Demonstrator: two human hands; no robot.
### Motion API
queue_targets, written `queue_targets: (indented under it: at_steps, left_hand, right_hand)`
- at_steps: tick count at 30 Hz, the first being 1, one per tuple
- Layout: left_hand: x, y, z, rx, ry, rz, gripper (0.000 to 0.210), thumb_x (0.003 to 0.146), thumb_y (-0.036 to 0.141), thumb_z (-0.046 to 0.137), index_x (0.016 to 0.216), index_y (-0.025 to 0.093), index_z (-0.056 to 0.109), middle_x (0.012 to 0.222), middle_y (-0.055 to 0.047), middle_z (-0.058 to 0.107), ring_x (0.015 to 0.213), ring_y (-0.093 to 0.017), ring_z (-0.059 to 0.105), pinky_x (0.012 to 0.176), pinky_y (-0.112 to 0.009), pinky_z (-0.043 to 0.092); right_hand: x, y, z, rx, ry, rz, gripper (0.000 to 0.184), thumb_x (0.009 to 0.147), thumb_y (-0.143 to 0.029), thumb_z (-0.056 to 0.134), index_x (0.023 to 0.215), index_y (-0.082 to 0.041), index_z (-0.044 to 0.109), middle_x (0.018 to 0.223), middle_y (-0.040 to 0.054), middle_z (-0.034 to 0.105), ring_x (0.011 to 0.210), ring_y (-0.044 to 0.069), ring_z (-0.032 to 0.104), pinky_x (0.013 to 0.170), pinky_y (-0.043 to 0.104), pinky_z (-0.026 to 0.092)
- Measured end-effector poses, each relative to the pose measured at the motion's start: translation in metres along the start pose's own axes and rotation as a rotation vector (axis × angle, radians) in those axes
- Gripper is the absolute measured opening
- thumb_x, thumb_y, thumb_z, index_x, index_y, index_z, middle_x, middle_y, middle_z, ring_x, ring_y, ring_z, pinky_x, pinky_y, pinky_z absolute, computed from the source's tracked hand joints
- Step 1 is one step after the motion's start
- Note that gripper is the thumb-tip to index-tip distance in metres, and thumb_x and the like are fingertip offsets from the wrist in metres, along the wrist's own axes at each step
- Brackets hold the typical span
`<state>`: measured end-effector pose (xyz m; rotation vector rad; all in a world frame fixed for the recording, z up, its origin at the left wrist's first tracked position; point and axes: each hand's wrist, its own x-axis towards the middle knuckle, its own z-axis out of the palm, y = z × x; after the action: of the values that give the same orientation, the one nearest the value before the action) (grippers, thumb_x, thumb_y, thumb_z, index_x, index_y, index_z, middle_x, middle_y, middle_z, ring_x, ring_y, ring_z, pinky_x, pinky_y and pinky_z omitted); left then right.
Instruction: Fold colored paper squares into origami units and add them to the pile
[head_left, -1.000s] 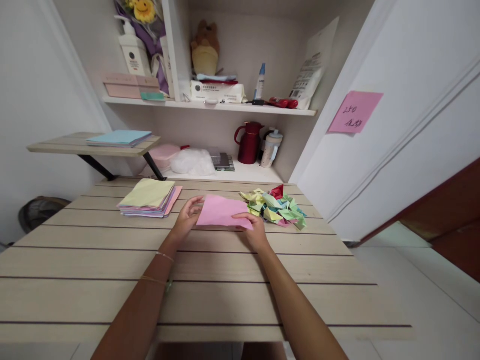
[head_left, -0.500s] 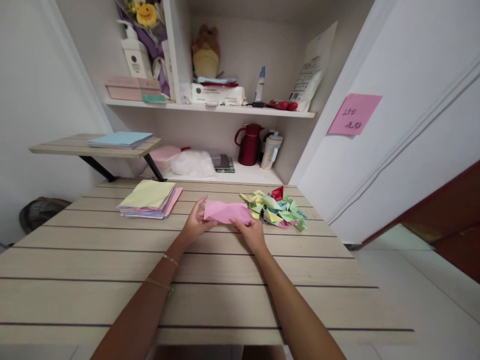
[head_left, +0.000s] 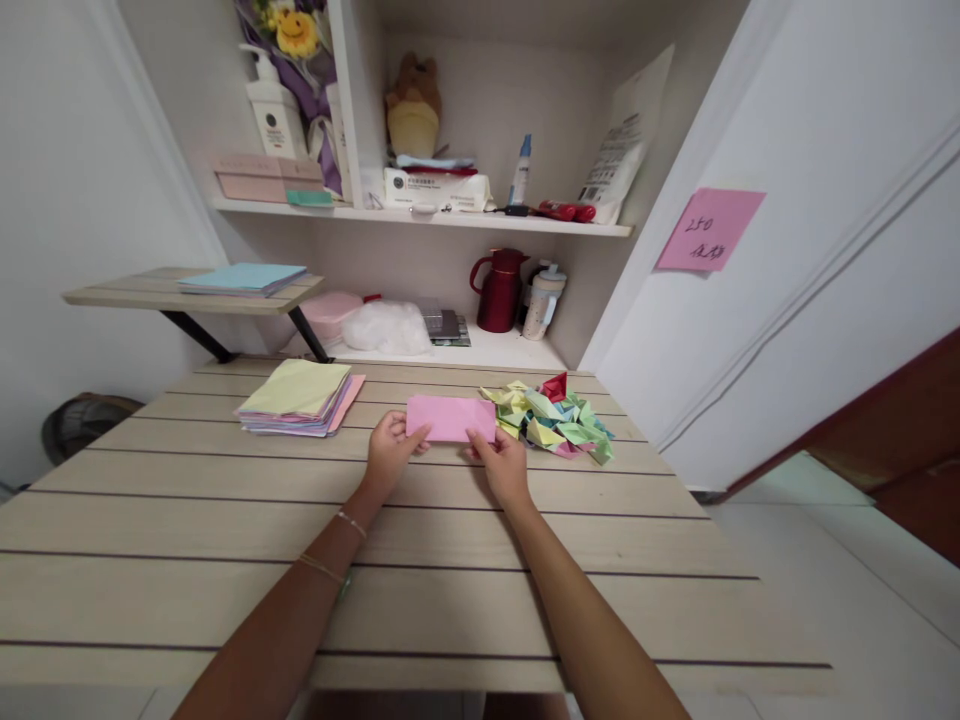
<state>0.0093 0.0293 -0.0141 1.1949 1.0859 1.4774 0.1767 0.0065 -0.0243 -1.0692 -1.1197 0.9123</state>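
A pink sheet of paper (head_left: 450, 418), folded into a long rectangle, is held up just above the table. My left hand (head_left: 391, 450) grips its left end, thumb in front and fingers curled behind. At the lower right corner my right hand (head_left: 501, 462) pinches it the same way. Just right of the paper lies a heap of folded paper boats (head_left: 547, 415) in yellow, green, blue, pink and red. To the left sits a stack of coloured paper (head_left: 296, 392) with a yellow sheet on top.
The slatted wooden table (head_left: 420, 600) spans the front. A small raised shelf (head_left: 120, 288) at the left bears blue paper (head_left: 244, 278). Behind stand a red jug (head_left: 500, 290), a pale bottle (head_left: 541, 305) and a plastic bag (head_left: 386, 328). A pink note (head_left: 711, 230) is on the right wall.
The pink paper has gone from creased and tilted to flat and level. My left fingers have closed from spread to curled around its left end. The right hand keeps its pinch.
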Motion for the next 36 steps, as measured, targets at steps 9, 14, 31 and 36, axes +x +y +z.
queue_targets:
  at_steps: [9, 14, 31, 36]
  left_hand:
    - [-0.001, -0.001, -0.003, -0.301, -0.154, -0.250, 0.033, 0.063, 0.025, 0.072, 0.088, 0.015, 0.054, 0.086, -0.007, 0.067, 0.077, -0.015, 0.065, 0.076, -0.031, 0.052]
    - [-0.001, -0.004, -0.005, -0.251, -0.271, -0.344, 0.032, 0.064, 0.027, 0.071, 0.090, 0.012, 0.060, 0.079, -0.008, 0.067, 0.067, -0.015, 0.064, 0.067, -0.028, 0.052]
    - [-0.005, -0.002, 0.002, -0.104, -0.239, -0.313, 0.039, 0.055, 0.026, 0.077, 0.088, 0.011, 0.061, 0.078, -0.009, 0.069, 0.058, -0.014, 0.064, 0.056, -0.024, 0.051]
    - [-0.007, -0.006, 0.007, -0.021, -0.231, -0.299, 0.035, 0.052, 0.024, 0.078, 0.079, 0.010, 0.062, 0.064, -0.007, 0.068, 0.054, -0.014, 0.063, 0.054, -0.024, 0.050]
  right_hand:
    - [-0.003, -0.002, -0.002, -0.080, -0.071, -0.118, 0.045, 0.081, -0.037, 0.047, 0.122, -0.019, 0.051, 0.061, -0.0006, 0.060, 0.058, 0.015, 0.060, 0.059, 0.029, 0.050]
    - [-0.010, 0.000, 0.004, -0.265, -0.346, -0.217, 0.030, 0.073, -0.030, 0.057, 0.101, -0.021, 0.067, 0.065, 0.0007, 0.064, 0.046, 0.010, 0.048, 0.047, 0.022, 0.042]
    - [-0.001, -0.001, -0.002, -0.186, -0.119, -0.124, 0.025, 0.072, -0.039, 0.061, 0.066, -0.016, 0.065, 0.063, 0.0024, 0.061, 0.061, 0.016, 0.056, 0.057, 0.027, 0.046]
    - [0.001, 0.004, 0.000, 0.063, -0.086, 0.028, 0.035, 0.068, -0.039, 0.065, 0.095, -0.018, 0.055, 0.067, 0.0001, 0.062, 0.054, 0.014, 0.058, 0.052, 0.026, 0.048]
